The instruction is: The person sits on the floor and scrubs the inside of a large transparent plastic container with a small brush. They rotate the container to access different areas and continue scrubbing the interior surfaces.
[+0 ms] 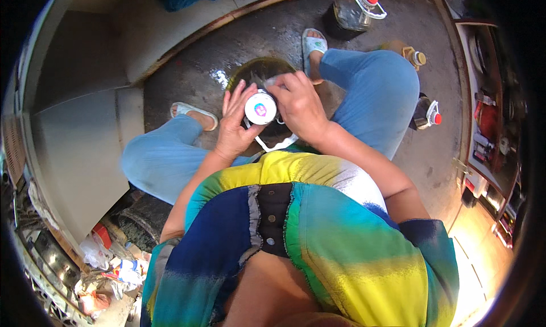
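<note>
Between my knees is a large dark container, mostly hidden by my hands, with a white plastic handle (pixel 277 145) at its near side. A round white cap or lid (pixel 260 108) with a small pink and blue mark lies between my hands. My left hand (pixel 237 120) grips the cap's left side, thumb below it and fingers spread above. Curled at the upper right of the cap is my right hand (pixel 298 105), with something pale and blurred at its fingertips; whether it holds this is unclear. A dark round shape with a yellowish rim (pixel 261 61) shows beyond the hands.
A large dark jug with a red cap (pixel 352 17) stands at the top. To the right are a bottle with a yellowish cap (pixel 416 58) and a dark jug with a red cap (pixel 423 113). Cabinet panels (pixel 81 135) border the left; plastic bags and litter (pixel 123 271) lie lower left.
</note>
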The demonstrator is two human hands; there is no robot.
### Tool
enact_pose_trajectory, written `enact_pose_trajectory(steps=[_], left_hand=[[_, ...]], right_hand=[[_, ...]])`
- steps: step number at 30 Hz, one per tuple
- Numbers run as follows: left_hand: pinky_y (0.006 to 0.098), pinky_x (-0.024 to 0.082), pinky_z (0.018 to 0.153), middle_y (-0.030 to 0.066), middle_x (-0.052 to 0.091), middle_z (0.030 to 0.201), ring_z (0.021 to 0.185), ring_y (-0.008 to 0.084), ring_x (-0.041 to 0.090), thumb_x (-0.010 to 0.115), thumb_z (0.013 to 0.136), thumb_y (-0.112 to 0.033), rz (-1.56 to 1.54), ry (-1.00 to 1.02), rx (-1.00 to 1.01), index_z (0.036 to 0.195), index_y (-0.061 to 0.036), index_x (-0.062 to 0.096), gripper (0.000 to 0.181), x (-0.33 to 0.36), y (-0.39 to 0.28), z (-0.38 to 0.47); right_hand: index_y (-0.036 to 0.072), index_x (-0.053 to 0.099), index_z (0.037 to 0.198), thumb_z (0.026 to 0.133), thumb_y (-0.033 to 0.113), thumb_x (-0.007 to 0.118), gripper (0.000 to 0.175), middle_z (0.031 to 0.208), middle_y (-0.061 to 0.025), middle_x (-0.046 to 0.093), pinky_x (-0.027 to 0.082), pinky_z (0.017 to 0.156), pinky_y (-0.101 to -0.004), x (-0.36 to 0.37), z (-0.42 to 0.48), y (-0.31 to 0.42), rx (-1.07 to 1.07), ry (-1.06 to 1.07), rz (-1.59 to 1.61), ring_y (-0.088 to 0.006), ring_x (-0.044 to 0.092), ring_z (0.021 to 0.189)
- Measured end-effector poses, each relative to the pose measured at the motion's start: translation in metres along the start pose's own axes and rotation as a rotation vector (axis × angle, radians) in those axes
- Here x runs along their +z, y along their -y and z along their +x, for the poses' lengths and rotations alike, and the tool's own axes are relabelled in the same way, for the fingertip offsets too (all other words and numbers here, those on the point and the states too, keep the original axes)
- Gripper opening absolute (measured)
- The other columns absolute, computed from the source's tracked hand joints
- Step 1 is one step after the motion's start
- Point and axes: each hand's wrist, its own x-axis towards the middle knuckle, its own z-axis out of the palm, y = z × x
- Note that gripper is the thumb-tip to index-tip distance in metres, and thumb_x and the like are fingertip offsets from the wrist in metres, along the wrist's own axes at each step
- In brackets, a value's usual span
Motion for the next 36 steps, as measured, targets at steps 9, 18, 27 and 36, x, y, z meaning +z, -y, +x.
enact_pose_trajectory(steps=[9,18,27,36], left_hand=[[0.06,0.02,0.125,0.0118,0.06,0.151,0.152,0.0372,0.042,0.089,0.079,-0.022,0.025,-0.02,-0.03,0.146,-0.0086,0.058,0.075,0.002,-0.005,-0.002],[0.0597,0.021,0.125,0.0105,0.059,0.153,0.154,0.0361,0.04,0.087,0.08,-0.025,0.041,0.002,-0.037,0.147,-0.0085,0.058,0.075,-0.002,-0.008,-0.005],[0.0596,0.024,0.124,0.009,0.058,0.154,0.154,0.0355,0.039,0.088,0.078,-0.022,0.056,-0.053,-0.04,0.145,-0.01,0.061,0.073,0.004,-0.006,-0.007],[0.0584,0.026,0.124,0.0096,0.059,0.153,0.153,0.0349,0.041,0.089,0.077,-0.023,0.071,-0.071,-0.05,0.145,-0.0092,0.061,0.075,0.005,-0.006,-0.007]], right_hand=[[0.002,0.075,0.103,0.077,0.001,0.069,0.026,0.1,-0.0077,0.062,0.048,0.08,-0.0399,-0.018,-0.045,0.006,-0.031,-0.017,-0.012,-0.0289,0.059,0.095],[-0.003,0.074,0.102,0.075,-0.002,0.071,0.028,0.102,-0.0123,0.063,0.05,0.084,-0.0423,-0.011,-0.029,0.008,-0.101,0.017,-0.108,-0.0316,0.06,0.094],[0.0,0.071,0.094,0.078,0.005,0.07,0.016,0.096,-0.0121,0.06,0.048,0.078,-0.0427,-0.008,-0.028,0.012,-0.082,-0.101,-0.105,-0.0326,0.059,0.092],[0.0,0.072,0.093,0.078,-0.003,0.072,0.015,0.096,-0.0138,0.061,0.051,0.079,-0.0437,-0.017,-0.04,0.02,-0.036,0.028,-0.137,-0.0343,0.06,0.091]])
